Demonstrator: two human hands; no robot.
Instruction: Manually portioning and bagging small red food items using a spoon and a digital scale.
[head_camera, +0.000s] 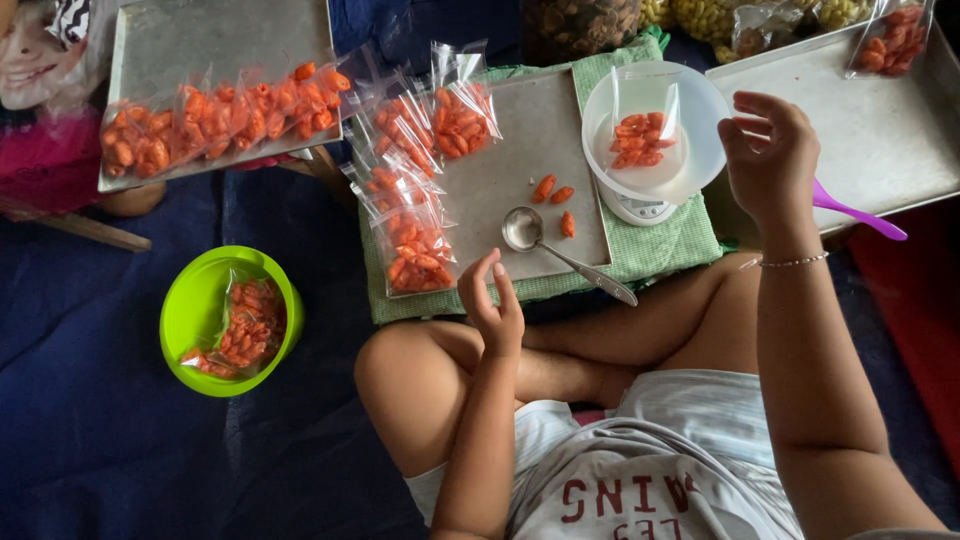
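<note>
Blue cloth floor (90, 400): green bowl (195, 310), green mat (660, 250) w/ steel tray (520, 150), scale (640, 208).

Clear snack bags (215, 120) of orange pieces were ranged along the left tray (200, 40); more bags (410, 200) overlapped beside the centre tray (530, 140); one bag (240, 325) lay in the green bowl (195, 310); one open bag (640, 135) stood on the scale, its small grey screen (648, 209) below.
</note>
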